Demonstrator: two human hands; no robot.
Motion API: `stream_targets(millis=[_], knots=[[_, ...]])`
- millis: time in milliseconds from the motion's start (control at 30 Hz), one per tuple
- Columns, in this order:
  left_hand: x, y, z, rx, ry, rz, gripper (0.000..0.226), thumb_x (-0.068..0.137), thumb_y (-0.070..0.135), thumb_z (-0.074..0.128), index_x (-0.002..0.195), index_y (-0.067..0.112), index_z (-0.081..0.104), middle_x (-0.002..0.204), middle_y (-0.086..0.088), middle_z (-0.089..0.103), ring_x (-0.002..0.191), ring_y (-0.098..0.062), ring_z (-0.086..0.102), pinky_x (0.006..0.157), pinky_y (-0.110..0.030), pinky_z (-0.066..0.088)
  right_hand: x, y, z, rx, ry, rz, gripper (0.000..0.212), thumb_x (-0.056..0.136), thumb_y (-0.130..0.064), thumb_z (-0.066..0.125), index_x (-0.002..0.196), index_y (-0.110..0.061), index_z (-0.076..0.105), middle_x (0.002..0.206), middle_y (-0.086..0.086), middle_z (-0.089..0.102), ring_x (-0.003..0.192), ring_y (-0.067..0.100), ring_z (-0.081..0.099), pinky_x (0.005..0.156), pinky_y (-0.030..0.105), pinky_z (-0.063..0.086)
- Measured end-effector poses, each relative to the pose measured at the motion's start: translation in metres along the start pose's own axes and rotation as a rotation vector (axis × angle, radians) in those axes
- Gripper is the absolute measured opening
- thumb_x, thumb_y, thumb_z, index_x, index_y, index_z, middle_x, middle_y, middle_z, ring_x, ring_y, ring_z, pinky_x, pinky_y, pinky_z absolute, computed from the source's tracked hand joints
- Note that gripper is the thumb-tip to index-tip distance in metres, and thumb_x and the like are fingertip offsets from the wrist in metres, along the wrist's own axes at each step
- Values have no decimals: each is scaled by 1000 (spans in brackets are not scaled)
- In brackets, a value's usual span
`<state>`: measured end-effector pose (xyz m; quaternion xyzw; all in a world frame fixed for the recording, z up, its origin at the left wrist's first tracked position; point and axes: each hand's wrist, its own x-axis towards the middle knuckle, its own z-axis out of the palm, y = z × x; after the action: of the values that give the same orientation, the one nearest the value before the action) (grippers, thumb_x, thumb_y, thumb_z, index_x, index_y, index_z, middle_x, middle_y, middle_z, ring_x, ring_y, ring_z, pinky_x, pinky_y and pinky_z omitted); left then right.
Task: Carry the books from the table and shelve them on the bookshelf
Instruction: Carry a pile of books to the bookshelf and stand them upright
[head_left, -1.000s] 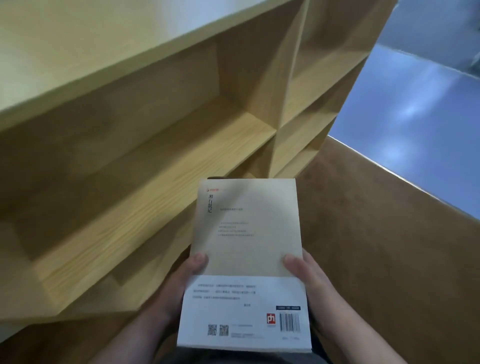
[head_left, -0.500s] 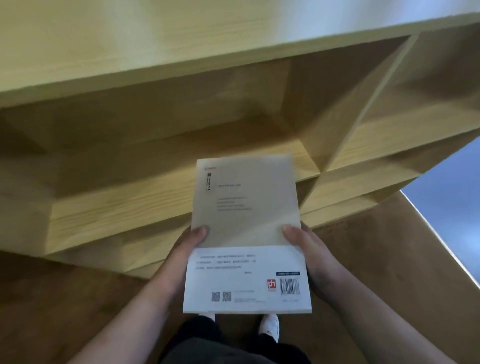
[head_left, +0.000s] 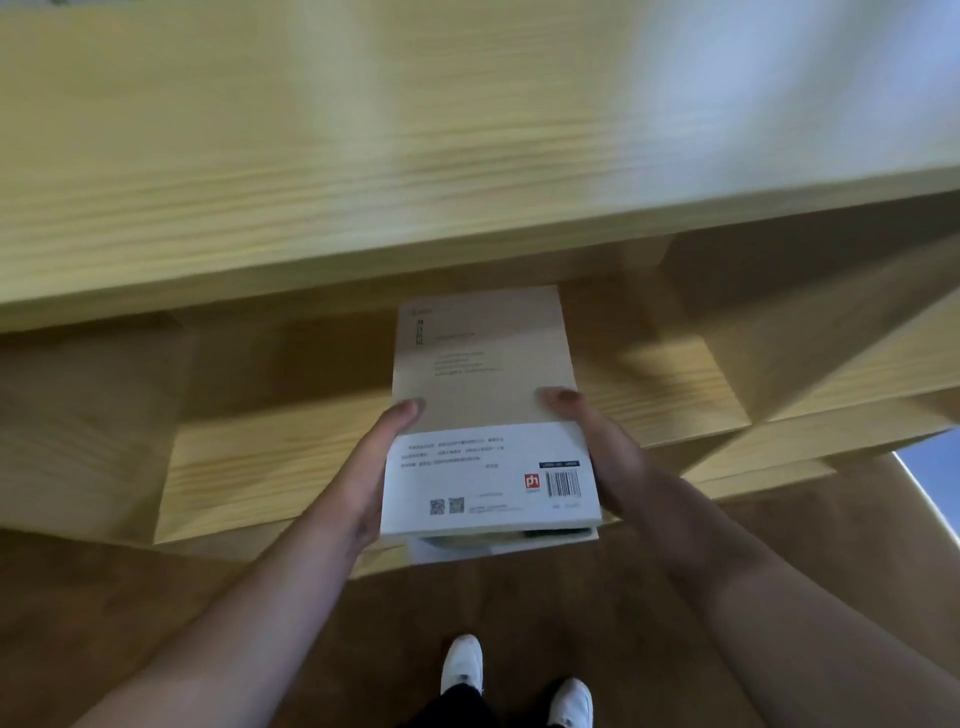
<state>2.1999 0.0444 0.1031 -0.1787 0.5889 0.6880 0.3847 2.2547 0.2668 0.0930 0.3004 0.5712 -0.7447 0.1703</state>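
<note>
A small stack of books (head_left: 485, 405) lies flat between both hands, back cover up: beige above, a white band with barcode and QR codes below. Edges of more books show under the top one. My left hand (head_left: 371, 467) grips the stack's left side with the thumb on the cover. My right hand (head_left: 597, 447) grips the right side the same way. The stack's far end reaches in over the board of the upper compartment of the light wooden bookshelf (head_left: 467, 156), just below its top panel.
A vertical divider (head_left: 691, 332) splits the shelf; a second compartment (head_left: 831, 374) lies to the right. Lower shelf boards (head_left: 753, 467) show beneath. Brown floor (head_left: 156, 623) spreads below, with my white shoes (head_left: 462, 665). A pale blue floor patch (head_left: 935, 467) shows at right.
The view has swung to face the shelf squarely and closer. The books have moved forward and up, from in front of the shelf to over its upper compartment board. Both hands keep their grip.
</note>
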Motion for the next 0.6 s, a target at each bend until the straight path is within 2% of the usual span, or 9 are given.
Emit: stream_targets(millis=[67,167,300,400,467,533,600], knots=[[10,3,-3,-23,0,-3,41,96,51,49,110,17,66,77,-11,76,65,-25,74,59,-32,53,12,-5,4,-33,-27,23,52,93,-54,61,120,-10,67,94,18,78,84,35,74,85,48,55],[20,6,-1,-44,-25,9,35,99,47,48,109,17,64,83,-15,78,69,-28,76,65,-36,53,22,-7,2,-43,-13,28,51,94,-54,59,122,-13,65,94,16,79,81,32,76,78,39,56],[30,16,-2,-6,-15,-4,36,99,46,46,108,16,64,82,-17,78,68,-28,76,62,-33,57,33,-15,2,-81,-12,43,51,93,-55,57,119,-12,65,86,13,78,74,26,76,72,35,53],[39,27,-5,108,10,-31,41,98,51,47,105,15,66,82,-18,77,71,-31,74,74,-38,53,38,-24,4,-148,-17,43,63,87,-63,60,121,-11,66,96,18,78,87,33,74,86,42,53],[45,32,-12,215,45,-26,45,95,55,50,107,15,67,84,-17,77,83,-34,72,87,-42,50,41,-24,5,-210,-11,32,71,78,-70,61,122,-14,66,104,22,76,99,42,73,99,51,50],[47,36,-20,325,75,-17,43,92,57,56,105,18,69,90,-16,78,99,-39,69,104,-46,45,41,-24,6,-268,5,26,64,83,-69,58,118,-17,68,102,20,77,101,42,72,100,52,50],[46,39,-23,390,98,1,39,90,52,62,106,18,70,99,-13,77,105,-38,67,108,-47,42,40,-22,4,-277,8,21,54,92,-64,54,117,-18,67,93,11,77,93,34,72,94,47,51]])
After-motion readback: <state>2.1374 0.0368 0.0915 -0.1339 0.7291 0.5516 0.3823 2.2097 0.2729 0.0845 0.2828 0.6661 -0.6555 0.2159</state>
